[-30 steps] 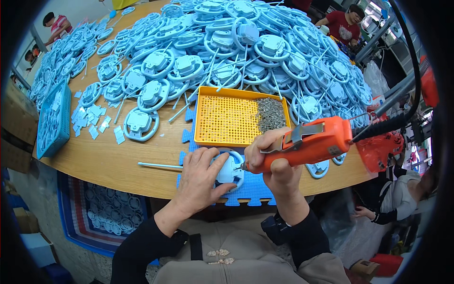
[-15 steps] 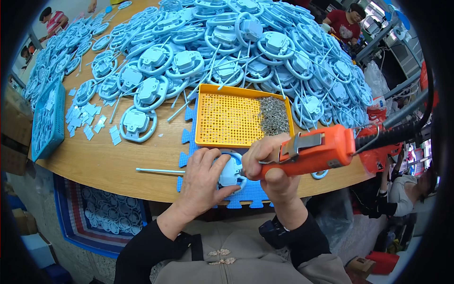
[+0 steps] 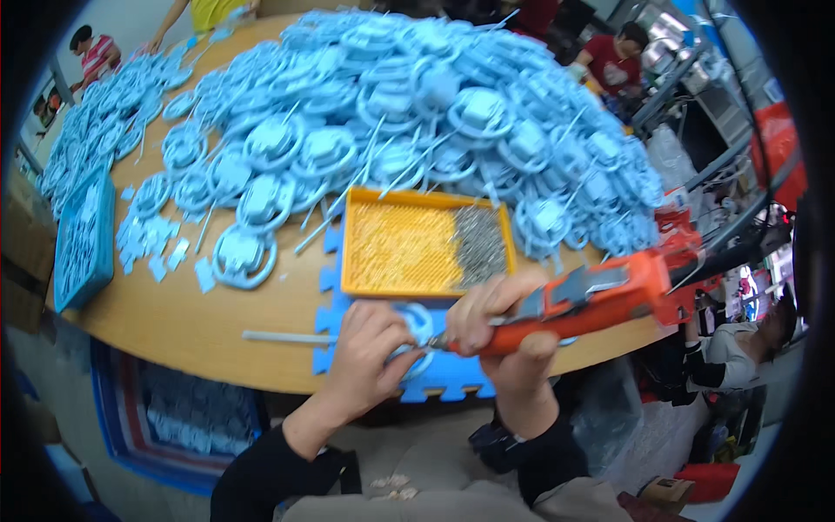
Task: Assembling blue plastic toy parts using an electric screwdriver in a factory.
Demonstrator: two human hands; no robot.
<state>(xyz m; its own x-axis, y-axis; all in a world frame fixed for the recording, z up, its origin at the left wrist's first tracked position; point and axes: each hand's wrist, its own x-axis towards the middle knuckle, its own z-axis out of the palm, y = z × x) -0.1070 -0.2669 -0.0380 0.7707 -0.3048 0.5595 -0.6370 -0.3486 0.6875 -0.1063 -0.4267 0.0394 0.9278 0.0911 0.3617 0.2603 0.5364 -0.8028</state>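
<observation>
My left hand (image 3: 365, 352) is closed on a light-blue plastic wheel-shaped part (image 3: 421, 324), its fingertips pinched beside the screwdriver's tip. A thin blue rod (image 3: 287, 337) sticks out to the left of that hand. In my right hand (image 3: 509, 326) is an orange electric screwdriver (image 3: 583, 304), held nearly level with its bit pointing left at the part. Whether the bit touches a screw cannot be made out, because the picture is blurred. Beneath the part lies a blue foam mat (image 3: 452, 383).
Beyond my hands stands a yellow tray (image 3: 430, 290) with small metal screws (image 3: 478, 245) at its right end. Behind it rises a large heap of similar blue parts (image 3: 400, 104). Flat blue pieces (image 3: 148, 239) and a blue basket (image 3: 84, 239) are at left. Other people work around the table (image 3: 174, 339).
The view has shifted, so the table sits lower and slightly left. My left fingers, spread over the part before, are now bent and pinched near the bit. The screwdriver stays in my right hand.
</observation>
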